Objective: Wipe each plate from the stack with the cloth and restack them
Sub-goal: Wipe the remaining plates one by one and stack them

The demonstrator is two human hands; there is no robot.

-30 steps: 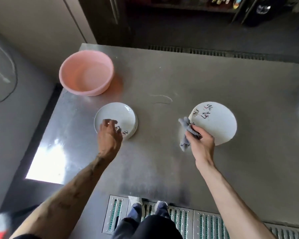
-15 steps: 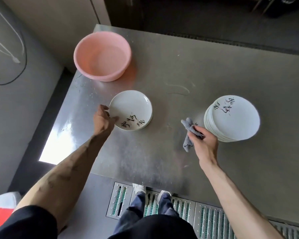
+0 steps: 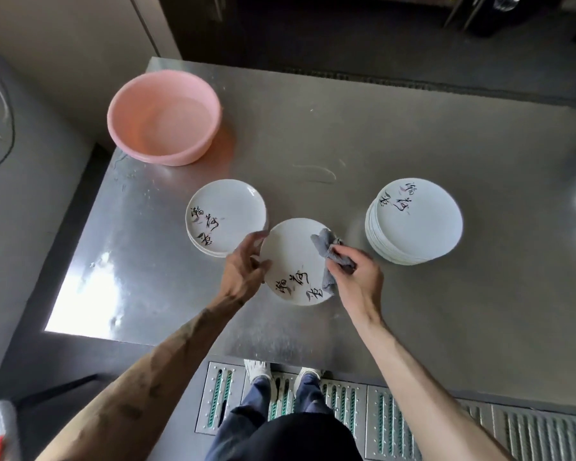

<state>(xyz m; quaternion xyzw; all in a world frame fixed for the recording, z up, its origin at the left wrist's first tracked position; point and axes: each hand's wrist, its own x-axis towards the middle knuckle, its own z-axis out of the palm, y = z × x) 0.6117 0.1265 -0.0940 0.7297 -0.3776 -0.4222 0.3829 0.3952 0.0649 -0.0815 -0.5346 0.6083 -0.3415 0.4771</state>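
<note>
Gripping the left rim of a round white ceramic plate [image 3: 293,257] w/ black brush lettering, the left hand [image 3: 241,272] has its fingers [image 3: 254,238] curled round the edge. That plate sits near the middle of the brushed steel counter [image 3: 413,144], close to the person's side. Can't tell if it rests flat on the counter or is lifted a bit. Lettering is on the plate's near part.

The right hand [image 3: 358,281] holds a crumpled grey cloth [image 3: 328,249], its fingers [image 3: 346,253] bunched round it and pressing it on the plate's right part; one end of the cloth hangs over the right rim.

A tall stack of matching white plates [image 3: 416,221] stands to the right of the held plate, near but not touching, top plate face up w/ lettering at its far-left part. A short stack of the same plates [image 3: 225,217] stands just beside the held plate on the left, behind the left hand.

A round pink plastic basin [image 3: 163,118] sits at the counter's far-left corner, well apart from both stacks; contents unclear, maybe clear water.

Below the counter's near edge: metal floor grating [image 3: 346,404], white shoes [image 3: 256,369] and dark trousers [image 3: 280,434]. Both forearms are bare.
</note>
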